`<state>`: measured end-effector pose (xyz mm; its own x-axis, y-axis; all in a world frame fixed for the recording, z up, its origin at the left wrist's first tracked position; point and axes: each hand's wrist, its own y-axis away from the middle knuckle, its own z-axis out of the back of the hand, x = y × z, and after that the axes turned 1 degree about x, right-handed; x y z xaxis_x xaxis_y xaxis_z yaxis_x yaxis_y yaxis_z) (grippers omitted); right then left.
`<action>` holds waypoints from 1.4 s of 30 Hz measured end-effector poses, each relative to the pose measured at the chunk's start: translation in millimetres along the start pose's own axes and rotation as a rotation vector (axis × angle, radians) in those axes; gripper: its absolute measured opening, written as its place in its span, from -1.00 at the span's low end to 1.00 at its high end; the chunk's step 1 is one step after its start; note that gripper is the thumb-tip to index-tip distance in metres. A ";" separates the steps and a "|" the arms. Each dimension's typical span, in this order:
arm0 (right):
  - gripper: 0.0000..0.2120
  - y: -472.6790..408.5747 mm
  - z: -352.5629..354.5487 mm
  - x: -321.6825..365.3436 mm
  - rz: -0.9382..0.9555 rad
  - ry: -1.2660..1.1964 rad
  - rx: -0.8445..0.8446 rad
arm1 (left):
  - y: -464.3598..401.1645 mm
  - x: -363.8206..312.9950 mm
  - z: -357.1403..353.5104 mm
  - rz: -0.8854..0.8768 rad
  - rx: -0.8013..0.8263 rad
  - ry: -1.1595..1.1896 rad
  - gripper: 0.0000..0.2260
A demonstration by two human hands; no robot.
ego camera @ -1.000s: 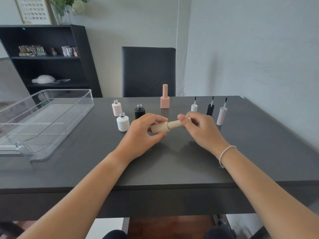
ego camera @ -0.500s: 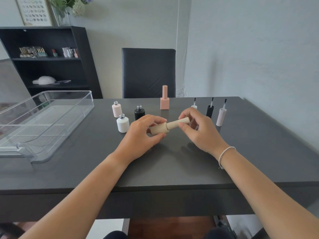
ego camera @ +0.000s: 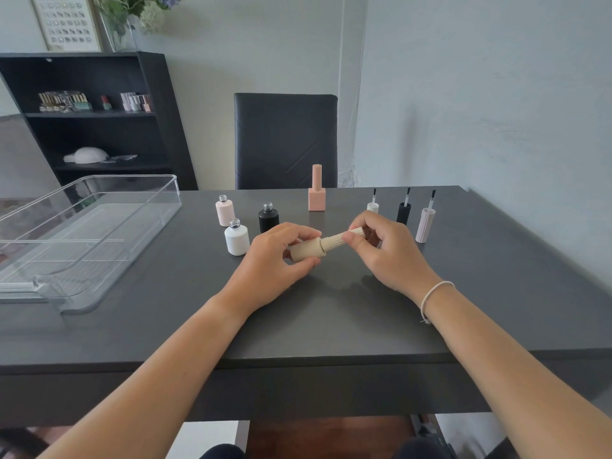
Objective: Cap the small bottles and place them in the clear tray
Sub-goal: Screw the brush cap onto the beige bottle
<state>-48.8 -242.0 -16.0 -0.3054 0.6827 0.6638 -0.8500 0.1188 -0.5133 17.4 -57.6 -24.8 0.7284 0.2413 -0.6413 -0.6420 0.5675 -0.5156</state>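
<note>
Between hands — bottle (ego camera: 306,252) sideways, cap (ego camera: 341,239) rightward

Bare tabletop (ego camera: 331,313) lies open between the hands and the tray (ego camera: 99,226). Three uncapped bottles (ego camera: 236,240) crowd the far left; three upright brush caps (ego camera: 425,225) stand far right.

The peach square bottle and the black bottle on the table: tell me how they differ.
The peach square bottle wears its tall cap; the black bottle is uncapped, its threaded neck bare. The peach square bottle has a boxy body, the black bottle a round one. The peach square bottle stands farther from the person than the black bottle. Both stand upright on the dark table, untouched, outside the clear tray.
</note>
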 end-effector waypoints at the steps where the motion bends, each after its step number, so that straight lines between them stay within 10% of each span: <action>1: -0.87 0.1 0.1 -0.5 0.000 0.003 0.000 | 0.1 0.2 -0.1 0.000 0.002 -0.002 -0.71; 16: -0.82 -21.4 20.2 11.6 0.001 -0.091 -0.109 | -0.5 5.4 -1.1 0.080 0.087 -0.096 -0.73; 42: -0.80 -156.1 11.4 -8.7 -0.241 0.481 0.120 | -5.3 7.9 -5.8 0.072 0.190 -0.310 -0.74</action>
<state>81.6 -274.7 64.6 0.1107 0.9020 0.4173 -0.9231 0.2489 -0.2931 25.2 -63.3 -30.5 0.7399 0.4964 -0.4540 -0.6592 0.6696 -0.3422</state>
